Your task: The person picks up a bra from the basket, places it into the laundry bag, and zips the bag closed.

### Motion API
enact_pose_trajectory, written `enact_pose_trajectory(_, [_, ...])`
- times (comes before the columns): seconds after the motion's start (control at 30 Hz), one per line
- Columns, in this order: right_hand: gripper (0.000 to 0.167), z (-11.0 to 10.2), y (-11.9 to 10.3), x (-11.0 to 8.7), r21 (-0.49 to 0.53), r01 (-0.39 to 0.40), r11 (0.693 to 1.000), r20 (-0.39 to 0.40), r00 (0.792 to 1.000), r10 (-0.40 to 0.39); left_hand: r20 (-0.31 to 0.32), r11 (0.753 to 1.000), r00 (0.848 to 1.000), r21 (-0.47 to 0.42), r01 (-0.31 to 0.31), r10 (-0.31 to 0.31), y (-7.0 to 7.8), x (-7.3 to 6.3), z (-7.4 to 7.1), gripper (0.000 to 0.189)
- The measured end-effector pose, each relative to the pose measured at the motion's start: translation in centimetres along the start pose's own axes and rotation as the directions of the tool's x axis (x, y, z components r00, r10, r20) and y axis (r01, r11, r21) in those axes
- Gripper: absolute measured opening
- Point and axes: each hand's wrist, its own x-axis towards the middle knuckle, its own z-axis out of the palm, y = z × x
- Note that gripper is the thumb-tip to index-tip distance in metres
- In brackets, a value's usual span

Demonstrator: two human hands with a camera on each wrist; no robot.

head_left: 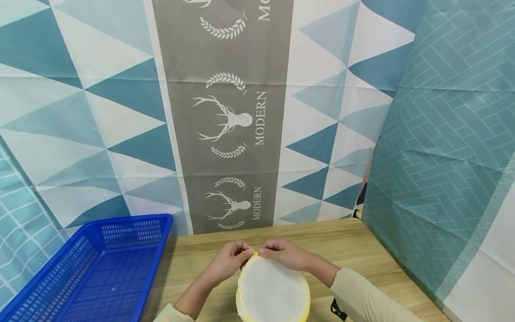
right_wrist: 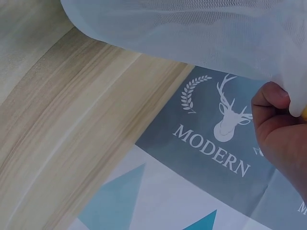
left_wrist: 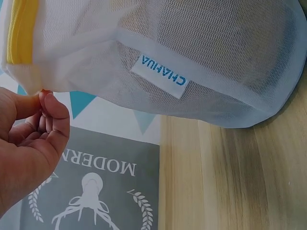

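Observation:
A round white mesh laundry bag (head_left: 273, 290) with yellow trim stands over the wooden table in the head view. Its side carries a white label (left_wrist: 162, 76) with blue CHAHUA lettering, and a yellow zipper band (left_wrist: 21, 31) runs along the top in the left wrist view. My left hand (head_left: 229, 261) pinches the far edge of the bag between thumb and forefinger. Close beside it, my right hand (head_left: 287, 255) grips the same edge at the yellow zipper, thumb on top. Part of the right hand's grip is hidden behind the mesh in the right wrist view.
A blue plastic basket (head_left: 96, 268) stands on the left. The wooden table (head_left: 342, 241) ends at a patterned cloth wall (head_left: 225, 112) behind the hands. Green cloth (head_left: 446, 147) hangs along the right side. A black strap (head_left: 338, 309) shows by the right sleeve.

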Motion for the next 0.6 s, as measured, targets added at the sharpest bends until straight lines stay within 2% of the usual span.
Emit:
enact_pose_trajectory(0.37, [0.027,0.05,-0.10,0.19,0.009,-0.014,1.000,0.023,1.000,0.014,0.015,1.000,1.000,0.005,-0.016,0.016,0.17,-0.19,0.02,0.023])
enact_pose_trajectory(0.6, [0.030,0.00,0.11,0.19,-0.022,0.000,1.000,0.007,1.000,0.000,0.020,1.000,1.000,-0.006,-0.012,0.012,0.03,-0.27,-0.20,0.023])
